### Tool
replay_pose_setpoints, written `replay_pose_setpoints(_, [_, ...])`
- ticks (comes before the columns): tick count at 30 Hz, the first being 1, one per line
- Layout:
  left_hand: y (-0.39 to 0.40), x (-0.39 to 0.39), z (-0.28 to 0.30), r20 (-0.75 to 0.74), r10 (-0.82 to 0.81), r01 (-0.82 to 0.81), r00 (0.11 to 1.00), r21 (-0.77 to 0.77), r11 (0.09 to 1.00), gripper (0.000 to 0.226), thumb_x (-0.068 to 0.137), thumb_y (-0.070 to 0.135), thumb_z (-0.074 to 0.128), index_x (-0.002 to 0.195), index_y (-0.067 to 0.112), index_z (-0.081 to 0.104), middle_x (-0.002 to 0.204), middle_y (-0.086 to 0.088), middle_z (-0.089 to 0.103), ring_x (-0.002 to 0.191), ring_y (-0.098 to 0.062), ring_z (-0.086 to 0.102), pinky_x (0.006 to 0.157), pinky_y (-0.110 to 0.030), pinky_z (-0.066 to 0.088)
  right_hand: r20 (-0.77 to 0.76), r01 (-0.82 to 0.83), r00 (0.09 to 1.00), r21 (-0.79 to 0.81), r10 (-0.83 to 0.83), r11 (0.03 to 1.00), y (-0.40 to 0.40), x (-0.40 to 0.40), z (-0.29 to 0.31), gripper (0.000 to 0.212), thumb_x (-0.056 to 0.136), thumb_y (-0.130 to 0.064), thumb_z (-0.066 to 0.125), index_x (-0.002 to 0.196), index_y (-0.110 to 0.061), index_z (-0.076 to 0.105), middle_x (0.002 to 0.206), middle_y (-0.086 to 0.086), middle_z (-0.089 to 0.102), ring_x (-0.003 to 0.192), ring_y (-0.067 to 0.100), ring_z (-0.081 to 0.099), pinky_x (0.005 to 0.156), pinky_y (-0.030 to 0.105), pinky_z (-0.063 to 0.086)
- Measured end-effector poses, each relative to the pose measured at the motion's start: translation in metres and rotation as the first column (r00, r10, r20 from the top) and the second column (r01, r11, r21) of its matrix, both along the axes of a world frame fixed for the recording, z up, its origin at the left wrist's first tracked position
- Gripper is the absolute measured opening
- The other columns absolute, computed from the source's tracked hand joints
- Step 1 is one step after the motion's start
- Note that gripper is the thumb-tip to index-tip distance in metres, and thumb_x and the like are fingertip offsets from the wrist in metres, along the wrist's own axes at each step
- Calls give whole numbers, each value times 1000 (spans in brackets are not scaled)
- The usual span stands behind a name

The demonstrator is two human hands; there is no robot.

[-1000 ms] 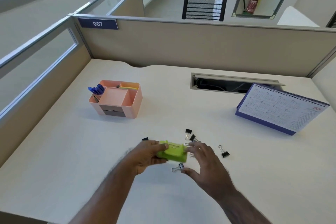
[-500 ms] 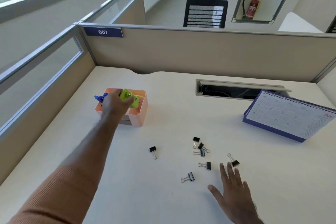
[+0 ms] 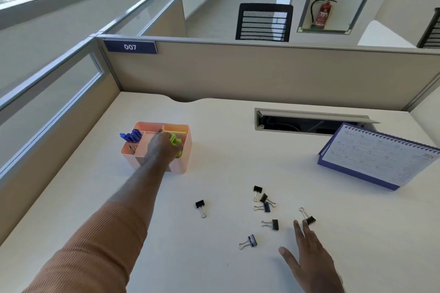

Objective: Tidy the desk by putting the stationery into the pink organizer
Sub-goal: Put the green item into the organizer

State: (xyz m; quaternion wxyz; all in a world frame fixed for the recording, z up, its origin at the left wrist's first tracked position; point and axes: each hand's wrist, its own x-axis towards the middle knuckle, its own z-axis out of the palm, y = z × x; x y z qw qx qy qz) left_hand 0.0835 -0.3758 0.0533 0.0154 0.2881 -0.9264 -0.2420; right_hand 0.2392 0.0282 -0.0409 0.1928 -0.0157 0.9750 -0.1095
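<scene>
The pink organizer stands on the desk's left half, with blue pens in its back left slot. My left hand reaches over it and grips a lime green stapler, which sits low in the organizer's right compartment. Several black binder clips lie loose on the desk, among them one on its own and a cluster further right. My right hand hovers flat with straight fingers near the front, its fingertips close to a clip.
A purple desk calendar leans at the right. An open cable slot cuts the desk behind it. Beige partitions wall the back and left sides.
My left hand carried the green stapler from the desk's front to the organizer and lowered it into the right compartment. My right hand let go of it and stays near the clips.
</scene>
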Motion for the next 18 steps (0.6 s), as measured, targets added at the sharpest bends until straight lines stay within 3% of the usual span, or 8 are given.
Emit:
replay_pose_setpoints(2, [-1,-2,-6,22,13,-12,1000,-5,1000,50,85,31,74,128,11,59,116,-9,67,89,-27,63,83,-43,57,-5,-2,1000,11,2,1000,0,0,0,92,80,-80,19,151,-29,-12,163,-4,-8,150,17,6,115,39,26])
replay_pose_setpoints(6, [0,-3,-15,27,1,0,1000,-61,998,53,85,36,69,129,9,57,115,-10,67,92,-31,65,80,-43,57,-41,15,999,-4,-15,1000,2,3,-1,118,52,-92,-16,153,-31,-3,163,-5,-2,149,17,10,114,38,28])
replay_pose_setpoints(7, [1,-3,-15,28,-10,12,1000,-72,997,52,86,37,67,128,8,58,115,-10,66,93,-31,64,80,-45,58,-50,17,999,-13,-17,1000,2,3,-2,118,53,-92,-16,153,-30,-2,163,-4,0,149,17,12,113,37,29])
replay_pose_setpoints(9, [0,-4,-18,40,-40,43,998,-90,995,49,88,39,63,126,7,61,115,-11,64,92,-31,62,79,-47,58,-57,2,998,-20,-3,1000,2,4,0,101,72,-87,6,153,-27,-2,163,-3,2,149,18,13,112,36,30])
replay_pose_setpoints(11, [0,-4,-21,49,-54,58,997,-94,994,48,90,39,61,125,6,63,115,-12,63,90,-30,61,77,-48,59,-57,-4,998,-5,4,1000,1,3,-1,83,89,-69,28,153,-27,-3,163,-3,4,148,18,15,111,36,30])
replay_pose_setpoints(18, [-3,-5,-28,57,-82,90,995,-135,987,45,93,38,54,122,4,64,114,-15,57,94,-32,58,77,-47,58,-211,110,972,39,-100,993,4,-16,-3,67,89,-50,53,147,-22,35,152,4,39,131,23,48,94,41,47])
